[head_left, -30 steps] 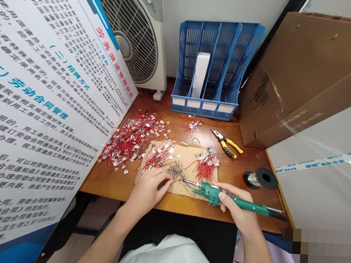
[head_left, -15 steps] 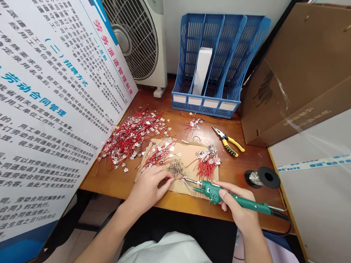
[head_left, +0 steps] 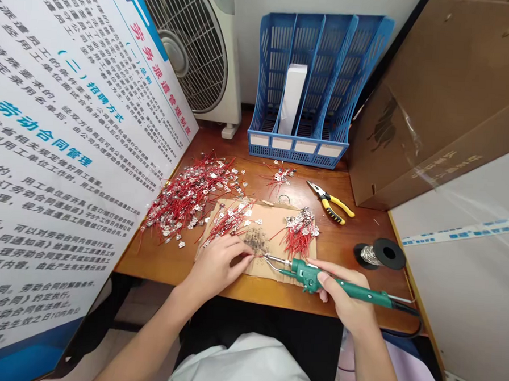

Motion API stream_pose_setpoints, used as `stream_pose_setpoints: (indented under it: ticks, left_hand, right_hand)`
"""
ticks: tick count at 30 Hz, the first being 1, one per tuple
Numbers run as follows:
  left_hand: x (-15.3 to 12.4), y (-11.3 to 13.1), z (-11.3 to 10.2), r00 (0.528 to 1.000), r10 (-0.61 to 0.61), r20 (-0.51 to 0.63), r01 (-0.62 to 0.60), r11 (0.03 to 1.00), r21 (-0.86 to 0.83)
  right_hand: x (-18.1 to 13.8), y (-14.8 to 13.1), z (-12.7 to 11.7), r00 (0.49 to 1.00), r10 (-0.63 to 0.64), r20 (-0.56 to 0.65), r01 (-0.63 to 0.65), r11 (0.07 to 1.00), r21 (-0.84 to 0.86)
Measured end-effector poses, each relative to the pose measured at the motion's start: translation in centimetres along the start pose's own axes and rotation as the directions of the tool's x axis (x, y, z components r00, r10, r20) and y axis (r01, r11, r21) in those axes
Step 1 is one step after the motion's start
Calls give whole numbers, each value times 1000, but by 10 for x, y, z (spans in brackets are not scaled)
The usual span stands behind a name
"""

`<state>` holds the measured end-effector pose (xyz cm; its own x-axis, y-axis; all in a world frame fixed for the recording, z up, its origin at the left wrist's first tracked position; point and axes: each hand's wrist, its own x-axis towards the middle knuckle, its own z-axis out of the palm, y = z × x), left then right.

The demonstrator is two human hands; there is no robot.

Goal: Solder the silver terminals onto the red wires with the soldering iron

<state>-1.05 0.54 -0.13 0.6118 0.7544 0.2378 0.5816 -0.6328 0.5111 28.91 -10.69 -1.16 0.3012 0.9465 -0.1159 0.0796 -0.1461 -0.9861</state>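
My right hand is wrapped round a green soldering iron, whose metal tip points left over a cardboard sheet. A thin feed tube runs under the barrel and meets the tip. My left hand pinches the end of a red wire, mostly hidden by the fingertips, right at the iron's tip. Dark burnt specks mark the cardboard just beyond. Red wires with small metal tabs lie on it in a left bunch and a right bunch.
A big heap of tabbed red wires lies at left, a small cluster farther back. Yellow-black pliers and a solder spool are at right. Behind stand a blue file rack, a fan and a brown box.
The camera view has shifted slightly. Both hands hold nearly the same positions, with the iron's tip still at the left fingertips.
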Motion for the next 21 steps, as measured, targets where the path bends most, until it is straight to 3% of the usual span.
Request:
stream_pose_setpoints:
  ticks: [12,21]
  left_hand:
    - [3,2,-2,1000,19,9,-19,999,27]
    - [5,1,-2,999,36,4,-36,999,24]
  right_hand:
    - [2,-2,2,998,49,-24,-49,998,37]
    - [-1,-1,-2,999,-45,21,46,999,-27]
